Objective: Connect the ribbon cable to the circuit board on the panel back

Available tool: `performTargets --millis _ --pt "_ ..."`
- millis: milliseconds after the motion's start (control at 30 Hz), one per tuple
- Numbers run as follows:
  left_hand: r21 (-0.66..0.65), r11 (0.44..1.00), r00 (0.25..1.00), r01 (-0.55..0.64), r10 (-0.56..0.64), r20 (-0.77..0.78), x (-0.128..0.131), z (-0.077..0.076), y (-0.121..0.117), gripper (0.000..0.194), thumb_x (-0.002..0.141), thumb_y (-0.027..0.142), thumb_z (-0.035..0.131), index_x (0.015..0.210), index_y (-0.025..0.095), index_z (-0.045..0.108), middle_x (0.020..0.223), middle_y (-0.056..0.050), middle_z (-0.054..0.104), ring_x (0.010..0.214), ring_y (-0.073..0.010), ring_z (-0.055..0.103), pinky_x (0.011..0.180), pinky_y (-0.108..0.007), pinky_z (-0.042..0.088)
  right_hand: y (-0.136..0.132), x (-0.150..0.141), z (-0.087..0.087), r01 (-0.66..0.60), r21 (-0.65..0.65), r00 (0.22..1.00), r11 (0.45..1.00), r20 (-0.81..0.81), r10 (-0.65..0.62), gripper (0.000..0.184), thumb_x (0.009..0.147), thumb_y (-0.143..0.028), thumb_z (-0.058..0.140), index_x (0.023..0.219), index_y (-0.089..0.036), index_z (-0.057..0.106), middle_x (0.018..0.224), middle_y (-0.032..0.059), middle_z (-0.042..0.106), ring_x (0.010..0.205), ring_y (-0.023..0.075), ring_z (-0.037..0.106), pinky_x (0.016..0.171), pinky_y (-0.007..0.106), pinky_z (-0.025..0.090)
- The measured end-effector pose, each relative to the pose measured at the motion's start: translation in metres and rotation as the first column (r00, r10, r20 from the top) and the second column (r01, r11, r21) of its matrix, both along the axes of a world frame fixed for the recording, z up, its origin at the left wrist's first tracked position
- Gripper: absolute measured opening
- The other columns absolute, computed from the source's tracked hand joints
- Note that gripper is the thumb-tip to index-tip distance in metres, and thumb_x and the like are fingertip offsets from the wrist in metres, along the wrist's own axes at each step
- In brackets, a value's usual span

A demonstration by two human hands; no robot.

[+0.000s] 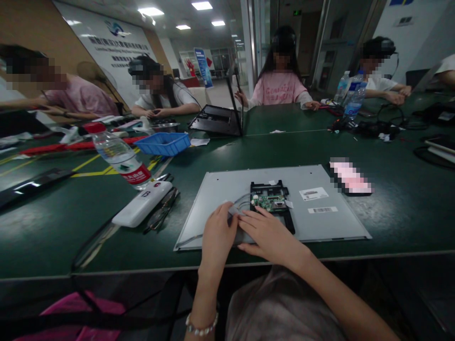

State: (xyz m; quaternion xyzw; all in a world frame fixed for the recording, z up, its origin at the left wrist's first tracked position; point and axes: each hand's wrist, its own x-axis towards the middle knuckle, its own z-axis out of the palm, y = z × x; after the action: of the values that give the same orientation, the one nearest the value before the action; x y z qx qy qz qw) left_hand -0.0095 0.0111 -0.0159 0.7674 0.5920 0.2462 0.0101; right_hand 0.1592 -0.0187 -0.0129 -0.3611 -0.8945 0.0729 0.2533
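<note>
A flat grey metal panel [313, 222] lies on the green table in front of me, with a small green circuit board [270, 201] in a black frame near its middle. Thin grey cables [241, 201] run left from the board. My left hand [217, 233] rests on the panel's near edge, its fingertips pinched on the cable end. My right hand [267, 233] lies beside it, fingers stretched flat toward the board and touching the same cable spot. Two white barcode labels [313, 193] sit to the right of the board.
To my left lie a white power bank [142, 203], glasses [161, 213] and a water bottle [121, 158]; a blue tray [164, 143] stands behind. An open laptop [220, 118] stands farther back. Several people sit around the table; bottles and cables lie at right.
</note>
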Motion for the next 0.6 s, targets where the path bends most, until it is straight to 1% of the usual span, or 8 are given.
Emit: performTargets --millis 133,233,400,600 --pt "-0.013 1.000 0.999 -0.008 0.007 -0.053 -0.0013 0.0001 0.0011 0.029 0.089 0.022 0.046 0.116 0.016 0.052 0.108 -0.011 0.066 0.098 -0.0258 0.063 0.089 -0.039 0.047 -0.0003 0.0011 0.0000 0.010 -0.017 1.000 1.000 -0.009 -0.010 0.052 0.089 -0.042 0.054 0.131 -0.012 0.050 0.132 0.0126 0.058 0.130 0.0214 0.043 0.115 0.043 0.023" --pt "-0.023 1.000 0.998 -0.007 0.006 -0.059 -0.0016 0.0010 0.0010 0.030 0.089 0.022 0.046 0.118 0.015 0.051 0.105 -0.011 0.067 0.095 -0.0257 0.064 0.086 -0.039 0.048 -0.0006 0.0018 0.0004 0.013 -0.025 1.000 1.000 -0.015 -0.014 0.050 0.090 -0.042 0.053 0.130 -0.012 0.051 0.132 0.0119 0.058 0.130 0.0207 0.043 0.115 0.043 0.022" --pt "-0.034 0.999 1.000 0.006 -0.007 -0.016 -0.0026 0.0012 0.0001 0.031 0.090 0.023 0.045 0.119 0.014 0.051 0.111 -0.013 0.066 0.099 -0.0266 0.063 0.088 -0.040 0.048 -0.0007 0.0014 0.0015 0.016 -0.029 1.000 0.999 -0.016 -0.017 0.049 0.091 -0.041 0.052 0.130 -0.013 0.051 0.132 0.0113 0.057 0.130 0.0203 0.042 0.115 0.042 0.022" --pt "-0.077 0.997 0.998 0.020 -0.014 0.068 -0.0066 -0.0016 -0.0008 0.034 0.089 0.024 0.047 0.122 0.014 0.049 0.114 -0.013 0.064 0.107 -0.0259 0.060 0.095 -0.041 0.045 -0.0001 0.0009 0.0011 0.021 -0.020 0.999 1.000 -0.029 -0.022 0.043 0.091 -0.037 0.052 0.128 -0.013 0.052 0.131 0.0108 0.058 0.129 0.0201 0.044 0.114 0.042 0.024"
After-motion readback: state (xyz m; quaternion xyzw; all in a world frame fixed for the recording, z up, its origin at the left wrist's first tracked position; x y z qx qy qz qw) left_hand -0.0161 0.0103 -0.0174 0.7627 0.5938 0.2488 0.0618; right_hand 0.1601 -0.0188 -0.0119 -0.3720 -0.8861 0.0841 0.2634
